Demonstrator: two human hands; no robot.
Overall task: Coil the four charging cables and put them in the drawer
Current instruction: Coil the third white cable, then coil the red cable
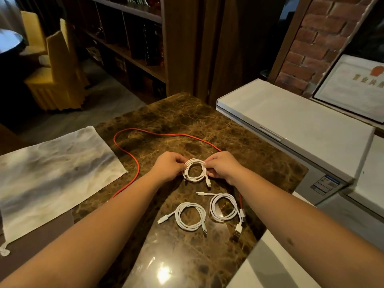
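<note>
Low centre of the frame we see two coiled white cables on the marble table (pixel 187 113): one coil (pixel 190 216) left, a second coil (pixel 225 207) just right of it. Above them, mid-frame, our left hand (pixel 168 165) and right hand (pixel 223 165) each pinch opposite sides of a third white coil (pixel 195 171). A red cable (pixel 137 163) lies uncoiled, looping toward upper left. Grey cloth (pixel 52 171) at left, white box (pixel 291 121) at right.
</note>
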